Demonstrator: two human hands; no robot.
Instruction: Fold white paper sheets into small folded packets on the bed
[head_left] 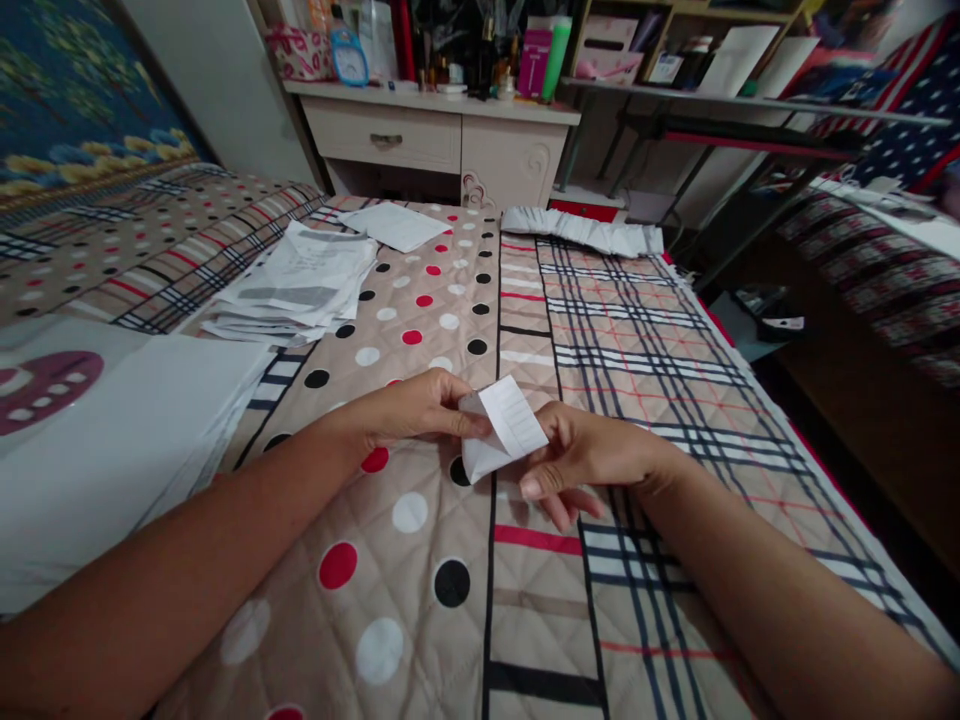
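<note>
A small folded piece of white paper [506, 428], with faint printed lines on its upper flap, is held above the bed's middle. My left hand [427, 405] pinches its left side, thumb in front and fingers behind. At the paper's right edge is my right hand [577, 455], its index finger touching the paper and partly hidden by it. The right thumb sits below the paper, apart from it, and the lower fingers are loosely spread.
Stacked printed sheets [289, 275] and a larger white pile [150, 400] lie at left. Beyond are a loose white sheet [397, 225] and a row of folded papers [581, 232] on the patterned bedspread [420, 620]. A white dresser [420, 135] stands behind the bed.
</note>
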